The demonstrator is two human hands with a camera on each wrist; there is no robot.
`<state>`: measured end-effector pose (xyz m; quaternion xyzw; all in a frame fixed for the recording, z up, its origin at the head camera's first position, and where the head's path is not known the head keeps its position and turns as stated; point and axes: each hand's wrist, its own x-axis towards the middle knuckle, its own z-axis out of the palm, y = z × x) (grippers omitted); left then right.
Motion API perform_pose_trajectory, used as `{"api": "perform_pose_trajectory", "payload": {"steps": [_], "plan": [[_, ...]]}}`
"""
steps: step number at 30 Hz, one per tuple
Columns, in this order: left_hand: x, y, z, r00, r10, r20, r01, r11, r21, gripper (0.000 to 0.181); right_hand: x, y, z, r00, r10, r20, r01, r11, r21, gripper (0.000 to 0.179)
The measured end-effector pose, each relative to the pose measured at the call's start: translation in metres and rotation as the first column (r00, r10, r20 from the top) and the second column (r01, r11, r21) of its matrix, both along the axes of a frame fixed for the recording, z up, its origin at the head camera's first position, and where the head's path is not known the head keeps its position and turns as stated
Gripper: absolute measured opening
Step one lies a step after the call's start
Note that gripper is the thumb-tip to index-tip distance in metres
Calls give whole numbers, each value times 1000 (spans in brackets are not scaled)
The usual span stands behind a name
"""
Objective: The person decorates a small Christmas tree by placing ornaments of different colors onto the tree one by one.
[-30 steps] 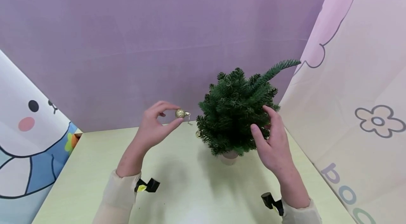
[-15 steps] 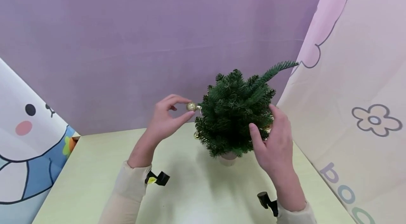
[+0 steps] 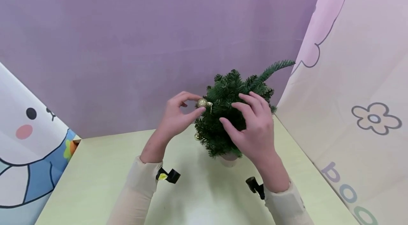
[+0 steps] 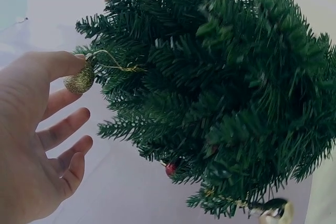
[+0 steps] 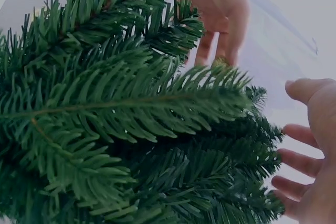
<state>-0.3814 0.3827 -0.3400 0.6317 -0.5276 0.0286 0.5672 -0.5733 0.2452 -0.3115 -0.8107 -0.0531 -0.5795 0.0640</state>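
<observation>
My left hand (image 3: 176, 117) pinches a gold glitter bauble (image 3: 202, 102) between thumb and index finger, at the left side of a small artificial Christmas tree (image 3: 210, 136). In the left wrist view the bauble's gold string loop (image 4: 110, 59) reaches over to the needles, and the other fingers are loosely bent. My right hand (image 3: 256, 127) is in front of the tree, fingers spread and slightly bent, nothing in them. In the right wrist view its fingertips (image 5: 294, 161) are right at the branch tips.
The tree stands in a pale pot (image 3: 228, 161) on a light table (image 3: 105, 168). A red bauble (image 4: 170, 169) and a shiny ornament (image 4: 275, 209) hang on it. Behind rises a purple cloth (image 3: 143, 48); a printed sheet (image 3: 344, 76) borders the right.
My left hand has carried the gold bauble rightward from beside the tree up to its branches. My right hand has moved left from the tree's right side to its front.
</observation>
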Motion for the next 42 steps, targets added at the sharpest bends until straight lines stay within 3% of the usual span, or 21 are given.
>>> {"api": "perform_pose_trajectory", "payload": {"steps": [8, 16, 22, 30, 42], "plan": [[-6, -8, -4, 999, 6, -34, -7, 1000, -25, 23, 16, 11, -1, 996, -80, -51, 73, 990, -120, 37], [-11, -11, -8, 998, -7, -54, 2, 996, -85, 19, 29, 17, -3, 982, -190, -6, 186, 969, -163, 24], [-12, -9, -11, 995, -42, -92, 32, 994, -102, 18, 30, 18, -4, 983, -184, 18, 184, 969, -166, 12], [-15, 1, -11, 992, -70, -107, 56, 990, -129, 17, 34, 20, -9, 986, -165, 11, 165, 972, -170, 27], [-22, 6, -10, 978, -119, -172, 89, 981, -172, 16, 40, 26, -9, 976, -209, 57, 215, 967, -136, 21]]}}
